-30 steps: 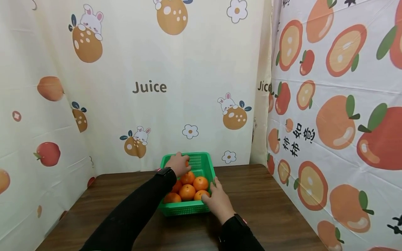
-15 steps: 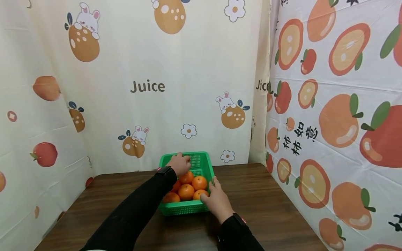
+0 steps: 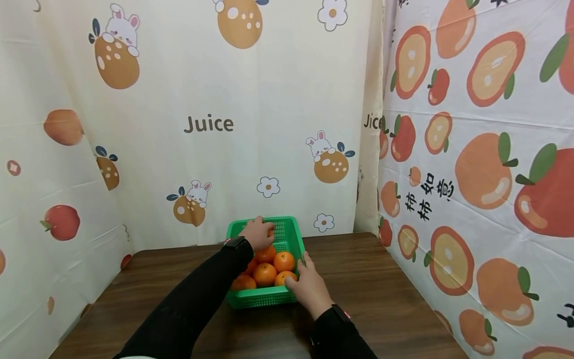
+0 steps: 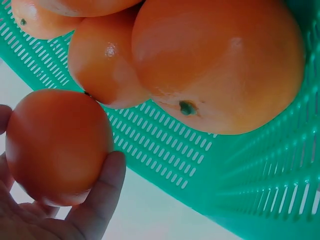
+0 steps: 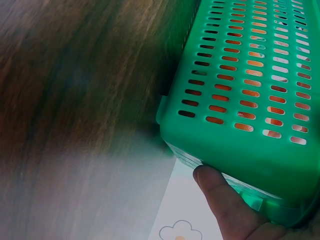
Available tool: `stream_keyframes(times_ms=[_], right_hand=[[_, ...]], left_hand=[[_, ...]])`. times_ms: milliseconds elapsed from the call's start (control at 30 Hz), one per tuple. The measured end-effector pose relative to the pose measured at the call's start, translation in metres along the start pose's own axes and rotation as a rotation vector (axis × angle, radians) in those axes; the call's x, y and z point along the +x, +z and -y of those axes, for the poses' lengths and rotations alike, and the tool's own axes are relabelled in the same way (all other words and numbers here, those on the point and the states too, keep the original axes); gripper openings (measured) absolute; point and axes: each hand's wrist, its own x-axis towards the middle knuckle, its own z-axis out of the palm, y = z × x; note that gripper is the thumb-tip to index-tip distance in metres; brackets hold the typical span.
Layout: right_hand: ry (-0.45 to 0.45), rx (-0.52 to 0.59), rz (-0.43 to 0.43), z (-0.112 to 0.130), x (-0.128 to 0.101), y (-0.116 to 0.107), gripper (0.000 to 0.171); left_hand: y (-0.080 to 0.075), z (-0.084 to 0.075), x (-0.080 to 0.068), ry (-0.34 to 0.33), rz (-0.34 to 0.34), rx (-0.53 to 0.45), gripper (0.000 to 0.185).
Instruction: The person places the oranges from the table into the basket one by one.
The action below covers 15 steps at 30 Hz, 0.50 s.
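Observation:
A green slotted plastic basket (image 3: pixel 289 230) stands on the dark wooden table (image 3: pixel 381 294) and holds several oranges (image 3: pixel 265 273). My left hand (image 3: pixel 257 233) reaches over the basket's far part and its fingers curl round one orange (image 4: pixel 57 145), lifted clear of the others (image 4: pixel 215 60). My right hand (image 3: pixel 308 286) holds the basket's near right corner, fingers along the rim. In the right wrist view a finger (image 5: pixel 227 202) presses against the basket's outer wall (image 5: pixel 250 95).
Printed fruit-pattern curtains close in the table at the back (image 3: pixel 211 124), the left and the right (image 3: pixel 484 174). Bare tabletop lies left and right of the basket.
Hardly anything differs; both hands keep their places at the basket, and the view has shifted slightly.

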Motion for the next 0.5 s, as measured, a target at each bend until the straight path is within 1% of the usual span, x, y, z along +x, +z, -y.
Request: stream_keyframes(times_ms=[133, 233, 367, 500], right_hand=[[0.004, 0.003, 0.011, -0.001, 0.001, 0.0, 0.073], [0.008, 0.008, 0.013, -0.002, 0.002, 0.0, 0.073], [0.005, 0.004, 0.012, -0.002, 0.003, 0.0, 0.074], [0.001, -0.002, 0.009, -0.001, 0.003, 0.0, 0.074]], left_hand=[[-0.003, -0.003, -0.001, 0.004, -0.011, 0.011, 0.036], [-0.006, -0.004, 0.001, -0.021, -0.012, -0.013, 0.039], [-0.006, 0.001, 0.007, -0.059, -0.011, -0.017, 0.045], [-0.007, 0.007, 0.009, -0.073, 0.001, -0.008, 0.052]])
